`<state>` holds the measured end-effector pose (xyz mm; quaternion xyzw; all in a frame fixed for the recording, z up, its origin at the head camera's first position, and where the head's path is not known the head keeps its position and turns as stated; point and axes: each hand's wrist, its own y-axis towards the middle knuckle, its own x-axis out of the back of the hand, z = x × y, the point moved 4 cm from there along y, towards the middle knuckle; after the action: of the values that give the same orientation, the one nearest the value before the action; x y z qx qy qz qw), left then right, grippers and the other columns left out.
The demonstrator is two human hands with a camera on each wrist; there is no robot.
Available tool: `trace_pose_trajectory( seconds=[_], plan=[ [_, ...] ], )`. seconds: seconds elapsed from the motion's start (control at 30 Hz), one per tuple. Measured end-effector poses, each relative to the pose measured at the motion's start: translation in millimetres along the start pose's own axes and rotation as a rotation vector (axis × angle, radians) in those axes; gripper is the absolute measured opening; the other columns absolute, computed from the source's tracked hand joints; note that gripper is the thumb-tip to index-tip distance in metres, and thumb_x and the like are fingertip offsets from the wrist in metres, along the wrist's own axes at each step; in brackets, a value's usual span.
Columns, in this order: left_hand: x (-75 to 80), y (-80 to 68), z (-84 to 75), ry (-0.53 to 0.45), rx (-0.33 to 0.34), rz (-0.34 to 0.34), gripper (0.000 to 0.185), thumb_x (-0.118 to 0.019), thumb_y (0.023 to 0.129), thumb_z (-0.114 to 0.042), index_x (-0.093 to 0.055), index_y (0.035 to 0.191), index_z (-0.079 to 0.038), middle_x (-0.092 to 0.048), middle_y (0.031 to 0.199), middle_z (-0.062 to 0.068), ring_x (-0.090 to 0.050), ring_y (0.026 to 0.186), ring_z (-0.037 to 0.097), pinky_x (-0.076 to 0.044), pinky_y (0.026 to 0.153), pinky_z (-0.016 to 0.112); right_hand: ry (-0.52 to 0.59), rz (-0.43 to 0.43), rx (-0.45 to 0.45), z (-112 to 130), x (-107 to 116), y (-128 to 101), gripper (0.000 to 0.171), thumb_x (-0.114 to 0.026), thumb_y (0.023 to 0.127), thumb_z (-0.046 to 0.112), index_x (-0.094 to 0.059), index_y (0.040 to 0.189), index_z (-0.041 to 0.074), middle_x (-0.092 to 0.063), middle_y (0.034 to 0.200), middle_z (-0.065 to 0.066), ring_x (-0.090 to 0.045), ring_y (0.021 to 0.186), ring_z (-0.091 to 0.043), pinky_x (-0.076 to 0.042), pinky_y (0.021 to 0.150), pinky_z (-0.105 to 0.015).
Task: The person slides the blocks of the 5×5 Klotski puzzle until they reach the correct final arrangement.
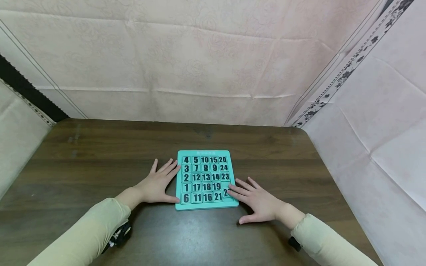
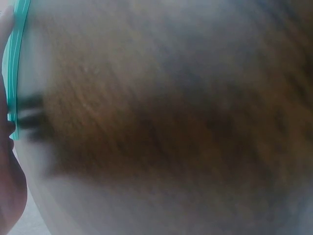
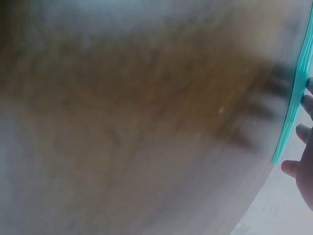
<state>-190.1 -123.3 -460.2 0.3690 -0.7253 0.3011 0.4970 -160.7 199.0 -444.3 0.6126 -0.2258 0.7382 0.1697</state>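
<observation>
A turquoise number slide puzzle [image 1: 206, 206] lies flat on the table, its square tiles printed with black numbers. My left hand [image 1: 156, 186] is spread along its left side, with fingertips at the upper left edge and the thumb at the lower left edge. From the right, my right hand [image 1: 259, 202] reaches over the lower right edge, its fingers fairly straight. A fingertip touches a number tile [image 1: 225, 192] in the rightmost column and partly hides its number. That tile sits between the two lowest rows. Both wrist views catch only the puzzle's side [image 2: 18, 54] and part of each hand.
The brown wood-grain table [image 1: 116, 144] has rounded far corners. Pale patterned cloth [image 1: 199, 66] hangs behind it, and more white cloth [image 1: 382, 129] with a dark floral border covers the right side. Dark wrist devices [image 1: 119, 234] show beneath the sleeves.
</observation>
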Motion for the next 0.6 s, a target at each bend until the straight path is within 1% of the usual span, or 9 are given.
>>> trace_pose_trajectory(
  seconds=[0.4,0.6],
  plan=[
    [-1.4,0.4,2.3,0.002,-0.006,-0.006,0.113,-0.054,0.068,-0.08,-0.023,0.149,-0.007,-0.017,0.157,0.012,-0.01,0.146,0.032,0.004,0.11,0.065,0.028,0.0,0.01,6.2,-0.7,-5.3,0.084,-0.052,0.083,0.064,-0.025,0.149,0.02,-0.024,0.156,-0.001,-0.021,0.143,-0.031,-0.016,0.111,-0.058],
    [-1.1,0.6,1.8,-0.002,-0.008,-0.006,0.113,-0.055,0.068,-0.079,-0.024,0.149,-0.007,-0.017,0.157,0.012,-0.011,0.145,0.032,0.004,0.11,0.065,0.019,-0.023,0.031,7.0,1.0,-6.1,0.083,-0.054,0.083,0.062,-0.029,0.148,0.019,-0.027,0.155,-0.003,-0.024,0.142,-0.032,-0.018,0.11,-0.057]
  ],
)
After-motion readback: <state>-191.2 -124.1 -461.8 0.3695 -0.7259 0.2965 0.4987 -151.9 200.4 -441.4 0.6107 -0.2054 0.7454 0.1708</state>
